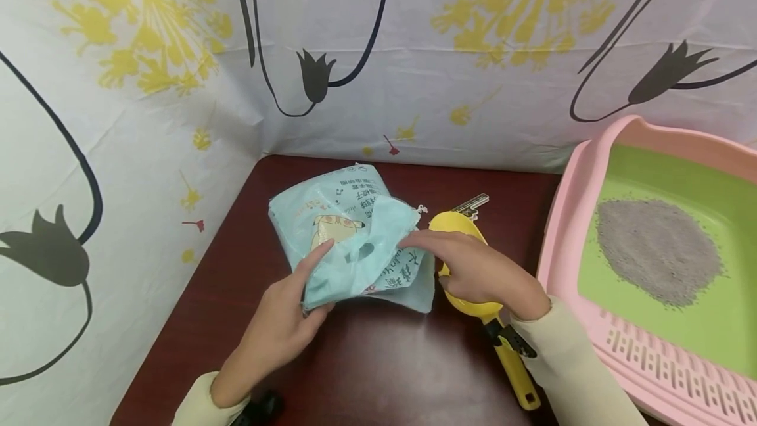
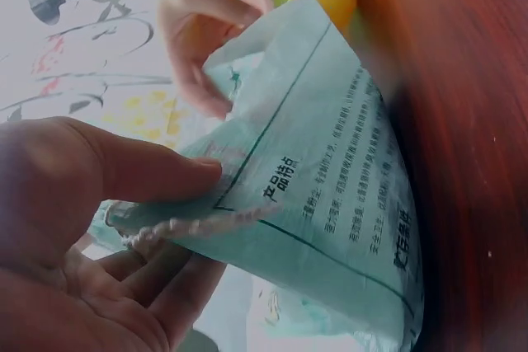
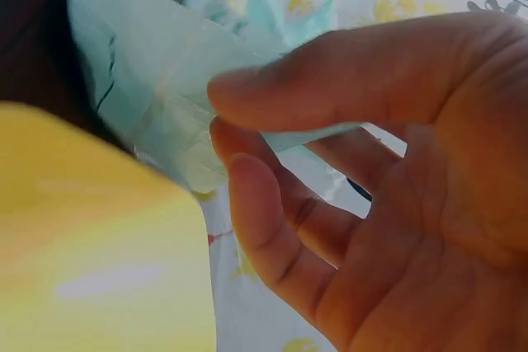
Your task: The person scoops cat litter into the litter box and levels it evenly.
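Note:
A pale blue printed plastic bag [image 1: 361, 229] lies on the dark red table, with a cartoon face and lettering on it. At its near left corner my left hand [image 1: 278, 321] pinches the plastic, thumb [image 2: 177, 172] on one side and fingers on the other. My right hand [image 1: 479, 268] holds the bag's right edge between thumb [image 3: 272, 100] and fingers, over a yellow scoop [image 1: 473, 306]. The scoop's bowl is partly hidden under that hand, and its handle [image 1: 516, 370] points toward me. A loose frayed string [image 2: 198, 224] runs along the bag's seam near my left thumb.
To the right stands a pink litter tray [image 1: 564, 248] with a green bottom and a patch of grey granules [image 1: 659, 248]. Behind the scoop lies a small flat patterned piece [image 1: 473, 204]. Cloth printed with flowers [image 1: 378, 123] borders the table [image 1: 378, 373] at the back and left.

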A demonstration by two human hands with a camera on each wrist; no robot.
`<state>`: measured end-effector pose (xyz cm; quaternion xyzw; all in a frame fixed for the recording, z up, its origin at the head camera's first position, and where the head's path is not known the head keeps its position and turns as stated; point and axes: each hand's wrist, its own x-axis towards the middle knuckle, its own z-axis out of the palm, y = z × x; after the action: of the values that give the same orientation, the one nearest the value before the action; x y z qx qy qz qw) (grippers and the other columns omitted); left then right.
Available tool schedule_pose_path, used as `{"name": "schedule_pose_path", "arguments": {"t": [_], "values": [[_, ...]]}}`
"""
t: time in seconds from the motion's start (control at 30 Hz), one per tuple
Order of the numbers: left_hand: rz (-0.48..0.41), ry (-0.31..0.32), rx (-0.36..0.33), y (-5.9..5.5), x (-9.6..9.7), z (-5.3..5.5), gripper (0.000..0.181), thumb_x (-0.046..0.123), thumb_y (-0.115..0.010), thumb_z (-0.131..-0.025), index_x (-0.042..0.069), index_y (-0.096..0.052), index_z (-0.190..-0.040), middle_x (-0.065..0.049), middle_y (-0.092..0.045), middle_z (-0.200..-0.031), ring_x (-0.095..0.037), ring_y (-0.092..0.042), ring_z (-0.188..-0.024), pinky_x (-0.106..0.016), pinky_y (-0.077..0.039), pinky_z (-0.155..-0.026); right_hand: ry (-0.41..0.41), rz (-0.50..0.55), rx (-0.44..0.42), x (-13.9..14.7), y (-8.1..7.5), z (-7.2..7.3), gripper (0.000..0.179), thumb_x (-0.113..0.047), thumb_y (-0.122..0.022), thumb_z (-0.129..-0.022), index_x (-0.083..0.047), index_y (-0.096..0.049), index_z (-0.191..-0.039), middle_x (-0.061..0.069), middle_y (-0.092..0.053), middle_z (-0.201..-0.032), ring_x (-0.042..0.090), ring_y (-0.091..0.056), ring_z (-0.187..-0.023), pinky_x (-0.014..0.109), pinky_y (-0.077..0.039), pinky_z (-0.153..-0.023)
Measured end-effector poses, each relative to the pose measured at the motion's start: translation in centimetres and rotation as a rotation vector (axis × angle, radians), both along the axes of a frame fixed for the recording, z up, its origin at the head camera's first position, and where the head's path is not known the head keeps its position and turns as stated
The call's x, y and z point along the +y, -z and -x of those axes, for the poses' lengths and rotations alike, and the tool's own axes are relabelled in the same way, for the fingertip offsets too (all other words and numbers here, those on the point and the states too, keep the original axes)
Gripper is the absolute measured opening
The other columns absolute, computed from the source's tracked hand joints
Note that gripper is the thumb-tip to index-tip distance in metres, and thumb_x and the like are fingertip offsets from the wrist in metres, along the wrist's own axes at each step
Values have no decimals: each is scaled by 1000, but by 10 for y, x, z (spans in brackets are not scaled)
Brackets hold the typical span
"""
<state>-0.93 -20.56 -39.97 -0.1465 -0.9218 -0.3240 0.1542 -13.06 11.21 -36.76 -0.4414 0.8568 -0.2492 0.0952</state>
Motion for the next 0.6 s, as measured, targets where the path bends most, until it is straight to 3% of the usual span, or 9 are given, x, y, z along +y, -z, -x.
{"name": "schedule_pose_path", "arguments": {"t": [0.13, 0.3, 0.47, 0.6], "values": [[-51, -20, -7, -1, -9, -3, 95, -6, -91, -84, 26, -52, -164, -7, -73, -140, -14, -70, -110, -44, -61, -91, 36, -9, 80, -1, 3, -2, 77, 24, -61, -80, -10, -66, -149, 2, -68, -146, 26, -66, -130, 49, -55, -108], [-118, -68, -61, 1, -17, -10, 87, -5, -93, -83, 24, -58, -157, -9, -73, -140, -18, -70, -119, -45, -60, -95, 61, -32, 159, 1, 7, -3, 74, 22, -58, -83, -13, -68, -147, 0, -71, -143, 27, -70, -122, 46, -58, -101], [-177, -108, -122, 4, -24, -16, 88, -5, -93, -84, 26, -57, -158, -8, -67, -150, -22, -66, -128, -37, -57, -99, 68, -38, 145, 5, 9, -3, 79, 23, -58, -79, -14, -67, -149, 0, -68, -148, 28, -68, -121, 47, -57, -99], [-255, -113, -169, 5, -28, -18, 91, -9, -90, -85, 28, -55, -160, -15, -63, -152, -27, -65, -124, -33, -61, -86, 58, -42, 100, 7, 11, -3, 87, 25, -63, -77, -16, -62, -154, -1, -63, -155, 28, -64, -131, 48, -55, -105]]}}
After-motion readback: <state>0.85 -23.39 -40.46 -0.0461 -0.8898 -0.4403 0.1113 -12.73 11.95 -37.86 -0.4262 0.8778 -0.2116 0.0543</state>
